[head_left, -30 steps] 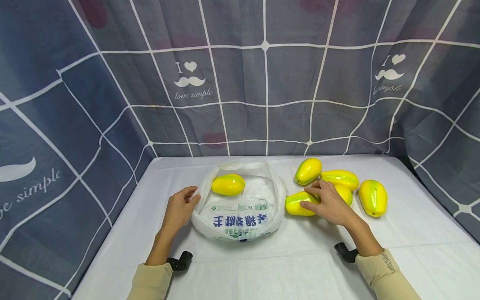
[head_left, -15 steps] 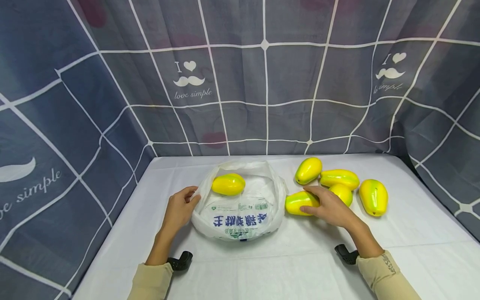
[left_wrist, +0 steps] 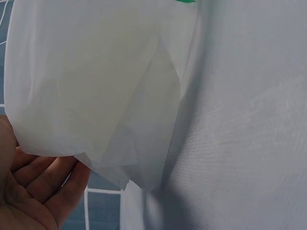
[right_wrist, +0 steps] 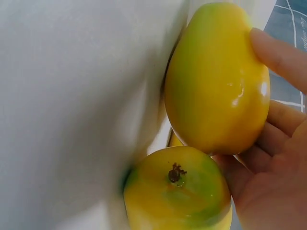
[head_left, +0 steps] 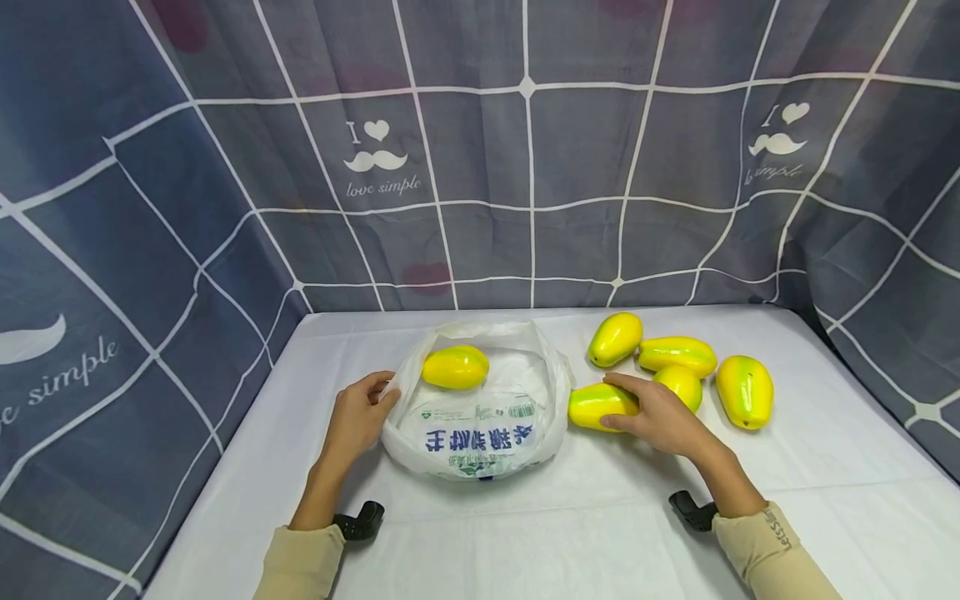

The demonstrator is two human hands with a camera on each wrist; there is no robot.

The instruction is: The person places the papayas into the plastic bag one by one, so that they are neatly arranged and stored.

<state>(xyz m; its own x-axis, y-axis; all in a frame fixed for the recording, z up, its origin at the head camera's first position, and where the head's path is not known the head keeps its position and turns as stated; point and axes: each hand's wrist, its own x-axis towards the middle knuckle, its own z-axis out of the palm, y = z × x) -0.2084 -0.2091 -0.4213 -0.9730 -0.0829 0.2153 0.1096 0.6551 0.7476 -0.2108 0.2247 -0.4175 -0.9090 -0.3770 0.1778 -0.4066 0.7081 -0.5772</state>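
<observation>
From the head, 1 view looks forward and down over the bench [head_left: 525,542]; 2 wrist views peer in close, the left also catching the bag [head_left: 480,417], the right the held fruit [head_left: 596,406].

Head view bright, even; left wrist view dim; glare on yellow fruit [right_wrist: 218,81].

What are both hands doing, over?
Left hand holds white plastic bag. Right hand grips yellow-green oval fruit outside it. Yellow oval fruit inside. Possibly in the way: bag's raised side.
</observation>
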